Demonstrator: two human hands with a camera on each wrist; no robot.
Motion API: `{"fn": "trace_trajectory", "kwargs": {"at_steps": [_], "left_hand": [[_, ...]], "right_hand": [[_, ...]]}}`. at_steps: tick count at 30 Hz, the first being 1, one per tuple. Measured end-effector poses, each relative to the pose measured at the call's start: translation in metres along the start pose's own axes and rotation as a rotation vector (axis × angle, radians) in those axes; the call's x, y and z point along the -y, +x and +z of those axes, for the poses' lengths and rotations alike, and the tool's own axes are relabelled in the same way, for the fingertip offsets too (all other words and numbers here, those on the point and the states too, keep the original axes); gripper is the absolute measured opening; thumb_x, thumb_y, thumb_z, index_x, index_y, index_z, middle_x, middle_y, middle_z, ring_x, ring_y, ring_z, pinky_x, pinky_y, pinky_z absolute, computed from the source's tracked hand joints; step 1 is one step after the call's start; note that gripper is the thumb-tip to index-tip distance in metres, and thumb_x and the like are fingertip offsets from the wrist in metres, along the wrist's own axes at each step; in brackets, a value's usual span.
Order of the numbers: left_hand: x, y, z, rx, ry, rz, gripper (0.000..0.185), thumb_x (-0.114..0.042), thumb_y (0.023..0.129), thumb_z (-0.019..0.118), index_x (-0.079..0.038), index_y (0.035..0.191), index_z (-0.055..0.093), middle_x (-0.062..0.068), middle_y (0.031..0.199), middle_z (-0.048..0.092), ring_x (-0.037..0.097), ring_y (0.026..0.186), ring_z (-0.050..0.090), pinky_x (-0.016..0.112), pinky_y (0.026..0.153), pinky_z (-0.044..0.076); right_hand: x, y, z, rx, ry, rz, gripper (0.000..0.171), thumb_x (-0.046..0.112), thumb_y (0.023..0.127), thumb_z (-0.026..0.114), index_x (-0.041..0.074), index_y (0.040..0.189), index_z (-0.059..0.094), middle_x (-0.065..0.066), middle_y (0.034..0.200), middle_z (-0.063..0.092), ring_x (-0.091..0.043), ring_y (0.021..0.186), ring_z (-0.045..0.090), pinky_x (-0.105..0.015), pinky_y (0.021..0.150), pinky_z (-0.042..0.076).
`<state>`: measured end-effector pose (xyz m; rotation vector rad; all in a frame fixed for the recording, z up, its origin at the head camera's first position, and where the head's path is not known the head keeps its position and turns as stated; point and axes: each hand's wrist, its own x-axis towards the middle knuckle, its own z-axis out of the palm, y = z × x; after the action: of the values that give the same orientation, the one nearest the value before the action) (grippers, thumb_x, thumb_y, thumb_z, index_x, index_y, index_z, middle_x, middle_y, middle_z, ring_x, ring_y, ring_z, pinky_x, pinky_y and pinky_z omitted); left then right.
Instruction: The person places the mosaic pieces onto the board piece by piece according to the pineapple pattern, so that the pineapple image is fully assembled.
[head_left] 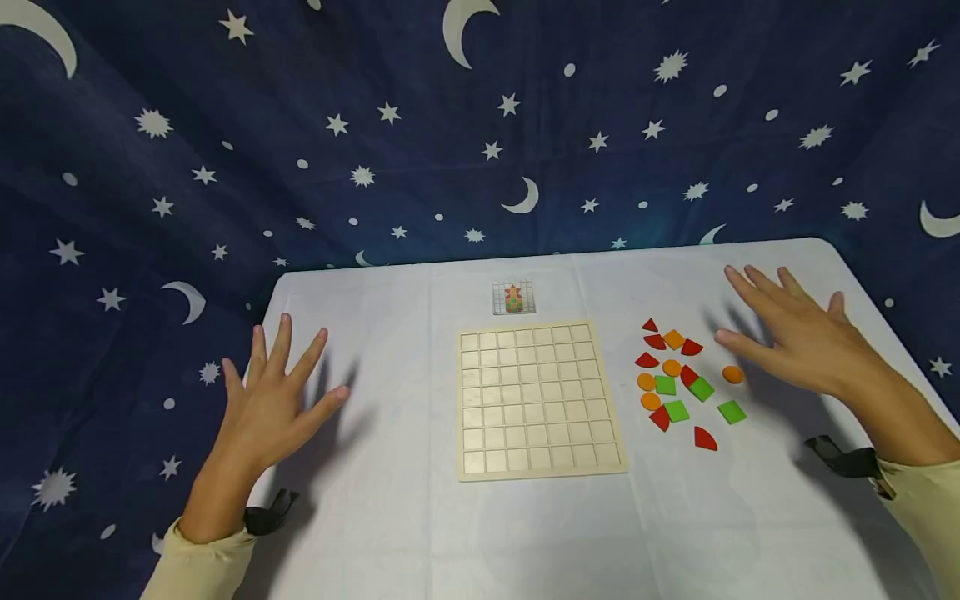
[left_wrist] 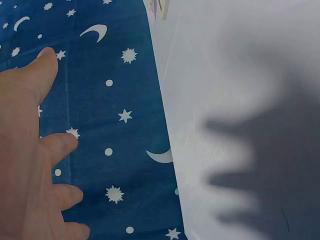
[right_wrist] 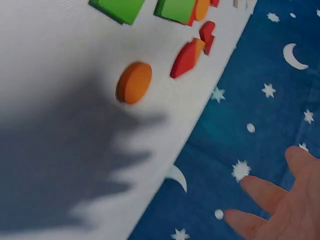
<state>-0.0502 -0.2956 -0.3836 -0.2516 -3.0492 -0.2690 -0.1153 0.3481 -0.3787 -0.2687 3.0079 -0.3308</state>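
Both hands hover spread and apart above the white table [head_left: 390, 517], holding nothing: the left hand [head_left: 273, 408] near the table's left edge, the right hand [head_left: 795, 337] just beside the loose coloured pieces [head_left: 678, 383]. Nearest its fingers lies an orange disc [head_left: 732, 374], right of the empty grid board [head_left: 536, 400]. That disc looks light, stiff and smooth, probably best pinched by its rim.
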Motion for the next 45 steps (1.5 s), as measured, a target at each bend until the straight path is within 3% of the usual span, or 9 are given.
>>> {"fn": "trace_trajectory", "kwargs": {"at_steps": [3, 7, 11, 14, 17, 21, 28, 40, 45], "left_hand": [[-0.003, 0.007, 0.008, -0.008, -0.096, 0.009, 0.078, -0.059, 0.098, 0.057, -0.026, 0.163, 0.03, 0.014, 0.172, 0.01, 0.046, 0.157, 0.005, 0.084, 0.109, 0.009], [-0.013, 0.021, 0.023, -0.008, -0.291, 0.05, 0.065, -0.045, 0.104, 0.056, -0.015, 0.159, 0.038, 0.018, 0.166, 0.03, 0.048, 0.148, 0.033, 0.074, 0.109, 0.029], [-0.031, 0.037, 0.042, -0.022, -0.449, 0.11, 0.055, -0.031, 0.103, 0.061, -0.004, 0.15, 0.05, 0.019, 0.152, 0.049, 0.042, 0.14, 0.047, 0.062, 0.109, 0.04], [-0.051, 0.048, 0.055, -0.01, -0.483, 0.132, 0.052, -0.029, 0.1, 0.067, -0.001, 0.143, 0.056, 0.019, 0.145, 0.056, 0.039, 0.137, 0.052, 0.057, 0.11, 0.042], [-0.071, 0.057, 0.065, 0.054, -0.445, 0.129, 0.056, -0.035, 0.097, 0.071, -0.006, 0.143, 0.059, 0.018, 0.147, 0.055, 0.039, 0.138, 0.051, 0.059, 0.112, 0.04], [-0.093, 0.063, 0.074, 0.174, -0.326, 0.12, 0.067, -0.049, 0.091, 0.075, -0.017, 0.147, 0.057, 0.017, 0.156, 0.046, 0.042, 0.147, 0.039, 0.077, 0.112, 0.025], [-0.106, 0.071, 0.082, 0.319, -0.256, 0.068, 0.085, -0.061, 0.08, 0.08, -0.03, 0.153, 0.05, 0.016, 0.169, 0.023, 0.047, 0.157, 0.008, 0.089, 0.104, -0.001], [-0.107, 0.074, 0.082, 0.356, -0.258, 0.048, 0.085, -0.061, 0.082, 0.077, -0.034, 0.155, 0.046, 0.015, 0.172, 0.014, 0.047, 0.157, 0.001, 0.089, 0.103, -0.002], [-0.107, 0.072, 0.083, 0.351, -0.253, 0.048, 0.084, -0.062, 0.082, 0.077, -0.034, 0.155, 0.045, 0.015, 0.172, 0.014, 0.047, 0.157, 0.002, 0.089, 0.104, -0.002]], "right_hand": [[0.005, 0.014, 0.005, 0.085, 0.002, 0.003, 0.092, 0.065, 0.096, 0.053, 0.03, 0.165, 0.004, -0.027, 0.165, 0.026, -0.055, 0.15, 0.021, -0.085, 0.106, 0.014], [0.014, 0.034, 0.018, 0.159, 0.027, -0.015, 0.085, 0.066, 0.097, 0.052, 0.025, 0.165, 0.019, -0.029, 0.146, 0.052, -0.052, 0.133, 0.047, -0.077, 0.097, 0.039], [0.026, 0.051, 0.034, 0.16, 0.085, -0.083, 0.069, 0.056, 0.099, 0.059, 0.014, 0.153, 0.049, -0.018, 0.12, 0.07, -0.038, 0.11, 0.062, -0.065, 0.094, 0.049], [0.034, 0.062, 0.044, 0.122, 0.095, -0.141, 0.054, 0.046, 0.097, 0.067, 0.008, 0.136, 0.067, -0.013, 0.109, 0.072, -0.03, 0.099, 0.065, -0.058, 0.092, 0.052], [0.039, 0.07, 0.049, 0.09, 0.098, -0.158, 0.043, 0.039, 0.094, 0.074, 0.006, 0.121, 0.074, -0.013, 0.105, 0.073, -0.028, 0.094, 0.065, -0.056, 0.09, 0.053], [0.043, 0.077, 0.054, 0.088, 0.125, -0.116, 0.031, 0.028, 0.092, 0.077, 0.004, 0.112, 0.074, -0.01, 0.095, 0.073, -0.027, 0.087, 0.061, -0.052, 0.087, 0.052], [0.047, 0.079, 0.058, 0.097, 0.208, -0.037, 0.015, 0.017, 0.093, 0.077, 0.007, 0.102, 0.072, -0.008, 0.086, 0.068, -0.027, 0.085, 0.057, -0.044, 0.081, 0.049], [0.076, 0.084, 0.056, 0.008, 0.36, -0.082, 0.006, 0.015, 0.089, 0.08, 0.014, 0.092, 0.076, -0.003, 0.08, 0.068, -0.023, 0.079, 0.057, -0.035, 0.071, 0.045], [0.108, 0.092, 0.062, 0.085, 0.532, -0.09, 0.008, 0.017, 0.092, 0.077, 0.019, 0.099, 0.08, -0.003, 0.097, 0.075, -0.023, 0.084, 0.061, -0.034, 0.07, 0.049]]}}
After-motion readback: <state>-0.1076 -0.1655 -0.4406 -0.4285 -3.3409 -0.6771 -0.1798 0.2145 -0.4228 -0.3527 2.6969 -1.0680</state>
